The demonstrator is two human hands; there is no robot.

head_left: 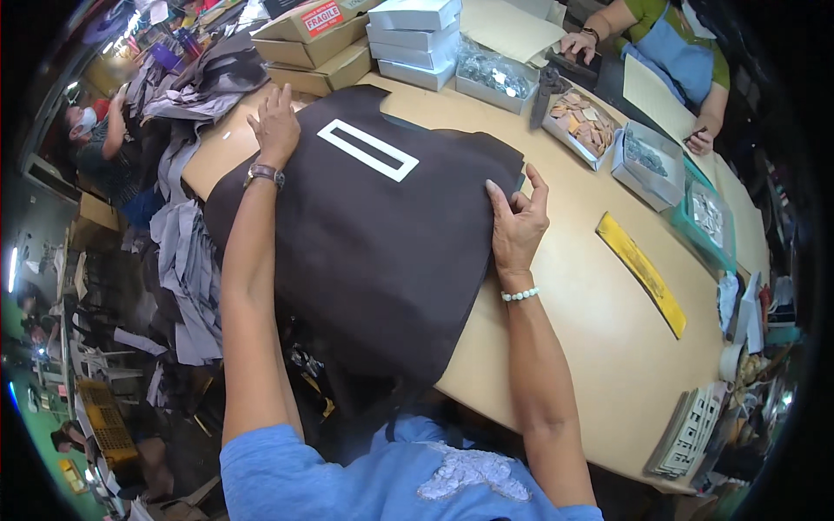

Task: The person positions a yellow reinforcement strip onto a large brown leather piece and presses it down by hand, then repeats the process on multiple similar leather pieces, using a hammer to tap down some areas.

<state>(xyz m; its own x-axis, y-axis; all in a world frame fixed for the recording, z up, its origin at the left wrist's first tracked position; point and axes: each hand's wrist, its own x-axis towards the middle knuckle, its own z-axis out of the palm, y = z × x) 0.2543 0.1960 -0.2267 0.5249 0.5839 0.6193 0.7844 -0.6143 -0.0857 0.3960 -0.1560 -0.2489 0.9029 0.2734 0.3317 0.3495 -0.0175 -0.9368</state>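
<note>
A large dark brown fabric piece lies over the table in front of me, its near part hanging past the table's edge. On its upper part rests a white rectangular frame with a long narrow slot. My left hand, with a watch on the wrist, is at the fabric's far left part, fingers spread. At the right edge of the fabric is my right hand, a beaded bracelet on its wrist. Its thumb and forefinger stand apart, while the other fingers are partly curled and hard to see.
A yellow curved strip lies on the table at the right. Cardboard boxes and small white boxes are stacked at the back. Trays of small parts line the far right, near a co-worker. Grey cloth hangs at the left.
</note>
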